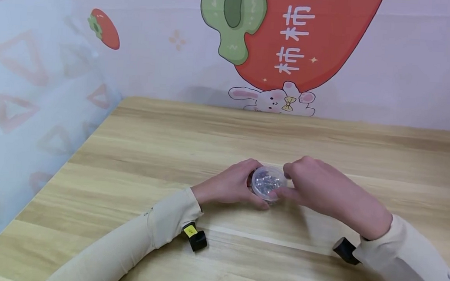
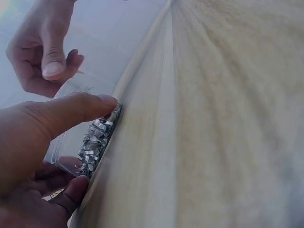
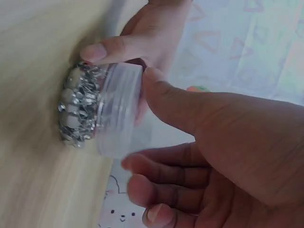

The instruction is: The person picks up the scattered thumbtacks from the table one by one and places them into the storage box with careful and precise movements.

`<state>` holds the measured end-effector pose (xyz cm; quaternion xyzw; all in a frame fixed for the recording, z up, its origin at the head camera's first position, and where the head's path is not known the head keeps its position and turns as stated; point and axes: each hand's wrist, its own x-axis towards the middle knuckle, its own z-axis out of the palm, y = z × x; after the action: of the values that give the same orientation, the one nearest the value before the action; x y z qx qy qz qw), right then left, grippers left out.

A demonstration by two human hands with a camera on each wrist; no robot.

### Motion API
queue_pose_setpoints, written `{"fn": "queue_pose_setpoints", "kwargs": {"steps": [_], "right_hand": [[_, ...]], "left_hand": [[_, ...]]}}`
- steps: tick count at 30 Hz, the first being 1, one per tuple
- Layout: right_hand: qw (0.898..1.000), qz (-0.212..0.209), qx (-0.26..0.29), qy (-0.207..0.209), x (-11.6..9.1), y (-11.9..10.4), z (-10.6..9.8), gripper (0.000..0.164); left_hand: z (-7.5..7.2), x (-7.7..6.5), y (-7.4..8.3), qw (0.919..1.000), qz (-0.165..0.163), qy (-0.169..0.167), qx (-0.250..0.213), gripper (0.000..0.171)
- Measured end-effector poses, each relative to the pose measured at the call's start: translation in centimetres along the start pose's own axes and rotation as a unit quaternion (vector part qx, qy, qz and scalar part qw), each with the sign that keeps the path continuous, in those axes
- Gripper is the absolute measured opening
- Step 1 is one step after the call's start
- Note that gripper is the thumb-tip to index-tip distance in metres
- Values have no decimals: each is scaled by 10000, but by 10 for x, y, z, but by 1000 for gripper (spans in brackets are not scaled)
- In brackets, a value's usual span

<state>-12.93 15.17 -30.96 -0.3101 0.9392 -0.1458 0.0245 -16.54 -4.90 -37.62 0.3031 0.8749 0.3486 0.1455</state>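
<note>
A small round clear plastic jar (image 1: 266,183) stands upright on the wooden table. Shiny silver metal pieces (image 3: 78,107) fill its lower part, and a translucent ridged lid (image 3: 119,111) sits on top. My left hand (image 1: 234,184) grips the jar's side low down, thumb at the near side and fingers around the far side. Over the lid's right edge is my right hand (image 1: 317,184). Its thumb is right at the rim, while its loosely bent fingers spread beside the lid's other edge, not closed round it.
The light wooden tabletop (image 1: 149,152) reaches back to a wall covering (image 1: 410,70) printed with a large persimmon and a rabbit. A pale patterned sheet (image 1: 35,101) hangs on the left. Black wrist cameras (image 1: 198,241) are strapped under both sleeves.
</note>
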Motion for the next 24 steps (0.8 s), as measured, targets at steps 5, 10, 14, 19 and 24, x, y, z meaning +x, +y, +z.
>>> {"fn": "queue_pose_setpoints", "kwargs": {"steps": [5, 10, 14, 19, 24], "right_hand": [[9988, -272, 371, -137, 4, 0, 4, 47], [9965, -545, 495, -391, 6, -3, 16, 62], [9995, -304, 52, 37, 6, -7, 21, 61], [9992, 48, -375, 122, 2, -10, 14, 41], [9990, 369, -230, 99, -2, -9, 5, 32]], "left_hand": [[-2, -2, -4, 10000, 18, 12, -46, 72], [-2, -4, -7, 9999, 29, -67, -124, 71], [-2, -5, -7, 9998, 44, -41, -192, 71], [-1, -4, -5, 9997, 6, -62, -215, 70], [0, -2, -4, 9998, 21, -73, -172, 71]]}}
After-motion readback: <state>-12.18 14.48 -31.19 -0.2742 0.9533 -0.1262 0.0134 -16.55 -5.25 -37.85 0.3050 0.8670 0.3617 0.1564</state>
